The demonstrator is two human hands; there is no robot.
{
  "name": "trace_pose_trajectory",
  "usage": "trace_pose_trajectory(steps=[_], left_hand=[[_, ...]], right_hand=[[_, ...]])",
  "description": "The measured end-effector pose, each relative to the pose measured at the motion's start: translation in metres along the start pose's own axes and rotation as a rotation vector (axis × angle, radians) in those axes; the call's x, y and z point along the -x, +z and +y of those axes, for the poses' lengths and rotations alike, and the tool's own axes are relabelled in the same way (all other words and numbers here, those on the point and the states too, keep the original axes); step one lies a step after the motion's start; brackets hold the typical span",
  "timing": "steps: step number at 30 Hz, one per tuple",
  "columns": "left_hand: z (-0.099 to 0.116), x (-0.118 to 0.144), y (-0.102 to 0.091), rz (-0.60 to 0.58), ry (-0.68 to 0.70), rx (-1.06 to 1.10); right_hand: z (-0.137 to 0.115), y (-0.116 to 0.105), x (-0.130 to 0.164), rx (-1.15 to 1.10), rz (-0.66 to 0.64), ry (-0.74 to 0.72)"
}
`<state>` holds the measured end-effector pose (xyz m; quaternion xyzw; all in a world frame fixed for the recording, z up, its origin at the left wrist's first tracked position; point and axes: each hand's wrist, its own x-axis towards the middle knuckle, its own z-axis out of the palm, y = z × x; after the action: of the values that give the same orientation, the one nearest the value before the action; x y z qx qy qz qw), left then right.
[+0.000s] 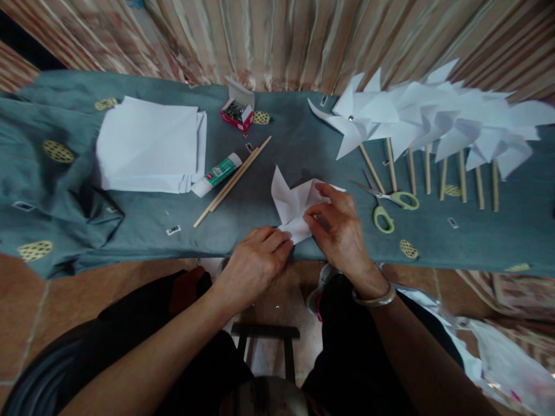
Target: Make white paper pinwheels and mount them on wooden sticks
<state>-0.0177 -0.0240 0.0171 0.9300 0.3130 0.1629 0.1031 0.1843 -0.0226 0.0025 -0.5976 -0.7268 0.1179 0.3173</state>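
A white paper pinwheel (286,199), its blades partly folded, lies near the front edge of the cloth-covered table. My left hand (262,257) pinches its near edge between closed fingers. From the right, my right hand (340,231) grips the paper near its centre, thumb and fingers bent together; the spot under the fingertips is hidden. Two thin wooden sticks (234,182) lie side by side to the left, next to a green-and-white glue stick (219,173). Scissors (384,199) with green handles rest to the right of my right hand.
A stack of white paper sheets (150,144) sits at the left. An opened red box (237,112) of small metal pins stands at the back. Several finished pinwheels (416,115) on sticks overlap at the back right. A curtain (277,40) hangs behind the table (477,242).
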Motion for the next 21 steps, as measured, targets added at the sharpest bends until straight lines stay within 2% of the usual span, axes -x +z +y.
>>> trace_pose_trajectory(steps=[5, 21], left_hand=[[-0.0008, 0.0012, 0.0008, 0.011, 0.001, 0.015], [-0.0003, 0.0012, -0.0011, 0.006, -0.001, 0.014]], right_hand=[[-0.0032, -0.0009, -0.0009, -0.001, -0.022, 0.048], [-0.0013, 0.002, -0.0023, 0.02, -0.01, 0.041]])
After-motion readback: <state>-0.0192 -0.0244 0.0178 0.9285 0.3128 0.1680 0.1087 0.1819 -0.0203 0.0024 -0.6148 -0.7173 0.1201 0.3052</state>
